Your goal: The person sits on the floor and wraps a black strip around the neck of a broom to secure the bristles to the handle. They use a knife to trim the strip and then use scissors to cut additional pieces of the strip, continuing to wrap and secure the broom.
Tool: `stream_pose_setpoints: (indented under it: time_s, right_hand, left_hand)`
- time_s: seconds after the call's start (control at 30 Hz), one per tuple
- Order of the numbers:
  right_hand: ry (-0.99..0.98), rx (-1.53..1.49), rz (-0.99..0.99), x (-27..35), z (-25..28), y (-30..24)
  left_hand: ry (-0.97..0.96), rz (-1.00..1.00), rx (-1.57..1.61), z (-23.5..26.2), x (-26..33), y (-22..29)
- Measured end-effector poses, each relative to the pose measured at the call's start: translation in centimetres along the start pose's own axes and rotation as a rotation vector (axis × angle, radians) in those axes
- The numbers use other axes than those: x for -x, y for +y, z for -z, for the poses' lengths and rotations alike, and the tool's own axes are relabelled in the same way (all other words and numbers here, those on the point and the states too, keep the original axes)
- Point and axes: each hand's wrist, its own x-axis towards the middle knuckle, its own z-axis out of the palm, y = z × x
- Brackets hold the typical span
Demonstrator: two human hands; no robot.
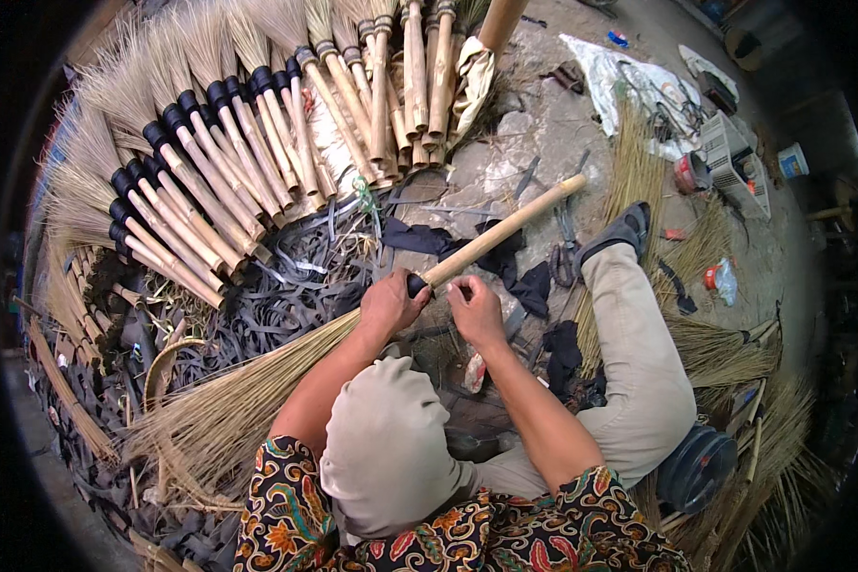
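A broom with a pale bamboo handle (505,229) and long straw bristles (243,396) lies slanted before me, its handle pointing away to the right. My left hand (388,303) is wrapped round its neck, next to the black rubber binding (416,284). Just right of that binding, my right hand (477,313) is closed in a pinch beside the handle. Whatever the right fingertips hold, if anything, is too small to make out. The bristles pass under my left forearm and fan out to the lower left.
Many bound brooms (248,143) lie in rows at the far left. Black rubber strips (296,276) are heaped below them. Loose straw bundles (725,353) lie to the right, near a clear plastic jug (698,467). A white crate (734,162) and a white sack (629,91) are farther off.
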Motion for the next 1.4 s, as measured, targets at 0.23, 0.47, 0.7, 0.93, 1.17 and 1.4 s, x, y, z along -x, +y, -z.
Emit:
stream_pose_setpoints:
  time_s: [0.23, 0.47, 0.7, 0.93, 1.17, 1.4]
  right_hand:
    - [-0.048, 0.037, -0.068, -1.2, -3.2, 0.4]
    - [-0.059, 0.067, -0.034, -1.0, -2.9, 0.0]
    - [-0.049, 0.094, 0.039, -1.0, -3.2, -0.3]
    - [-0.023, 0.158, 0.114, -0.6, -3.2, -0.7]
    - [-0.041, 0.133, -0.107, 1.3, -1.7, 1.0]
    - [0.043, 0.451, -0.766, 8.2, 1.5, 6.6]
  left_hand:
    - [0.062, 0.016, 0.032, -0.4, 0.3, 0.1]
    - [0.072, 0.03, 0.074, -0.4, 0.5, 0.2]
    - [0.053, 0.046, 0.111, -0.1, 0.7, 0.4]
    - [0.211, -0.08, 0.254, -0.6, 0.6, 0.3]
    - [0.153, -0.071, 0.325, -0.6, 0.3, 0.0]
    - [0.131, -0.071, 0.334, -0.4, 0.5, 0.1]
